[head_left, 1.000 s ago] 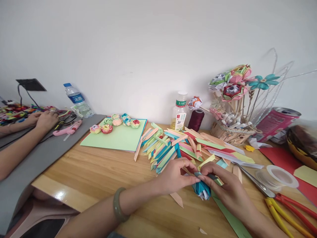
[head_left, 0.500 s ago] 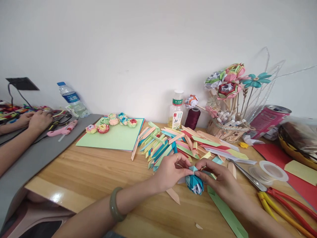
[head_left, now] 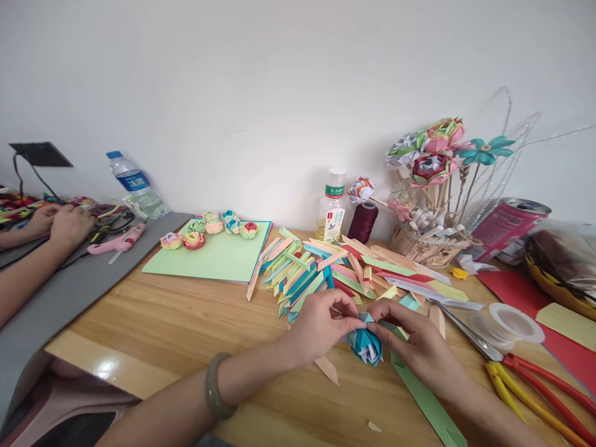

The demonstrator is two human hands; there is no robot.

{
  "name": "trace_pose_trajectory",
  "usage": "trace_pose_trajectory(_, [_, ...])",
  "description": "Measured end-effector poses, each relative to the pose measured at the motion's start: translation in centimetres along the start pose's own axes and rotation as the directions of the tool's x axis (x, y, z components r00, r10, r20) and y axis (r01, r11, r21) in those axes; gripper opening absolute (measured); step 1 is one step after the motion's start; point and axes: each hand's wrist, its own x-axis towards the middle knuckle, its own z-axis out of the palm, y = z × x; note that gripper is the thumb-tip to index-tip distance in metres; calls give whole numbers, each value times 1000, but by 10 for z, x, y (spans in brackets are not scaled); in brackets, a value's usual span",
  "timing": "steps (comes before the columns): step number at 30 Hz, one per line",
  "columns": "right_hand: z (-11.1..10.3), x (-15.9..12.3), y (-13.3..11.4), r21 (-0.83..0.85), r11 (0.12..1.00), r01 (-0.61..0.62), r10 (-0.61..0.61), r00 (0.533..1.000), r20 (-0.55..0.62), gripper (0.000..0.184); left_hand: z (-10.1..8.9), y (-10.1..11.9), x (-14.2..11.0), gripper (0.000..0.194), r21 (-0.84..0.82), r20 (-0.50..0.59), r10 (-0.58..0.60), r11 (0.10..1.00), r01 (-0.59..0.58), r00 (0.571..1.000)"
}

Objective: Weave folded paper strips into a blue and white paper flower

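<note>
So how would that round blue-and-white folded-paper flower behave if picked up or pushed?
The flower is probably light, being folded paper pinched by the left hand and right hand. Its thin folds would likely crush if squeezed. Its rounded shape might roll if nudged.

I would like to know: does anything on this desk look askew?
Yes: the orange-and-white flower leans far sideways toward the white-capped bottle, while the taller flowers stand nearly upright in the basket.

The left hand point(head_left: 316, 326) and right hand point(head_left: 416, 335) pinch a paper flower point(head_left: 365, 347) (mostly blue).
</note>
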Motion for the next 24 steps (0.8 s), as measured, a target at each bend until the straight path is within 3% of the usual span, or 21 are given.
trace_pose_trajectory(24, [1, 1, 2, -5, 1000, 28, -28, 1000, 0, 11, -2, 1, 0, 13, 91, 8, 57, 994, -58, 998])
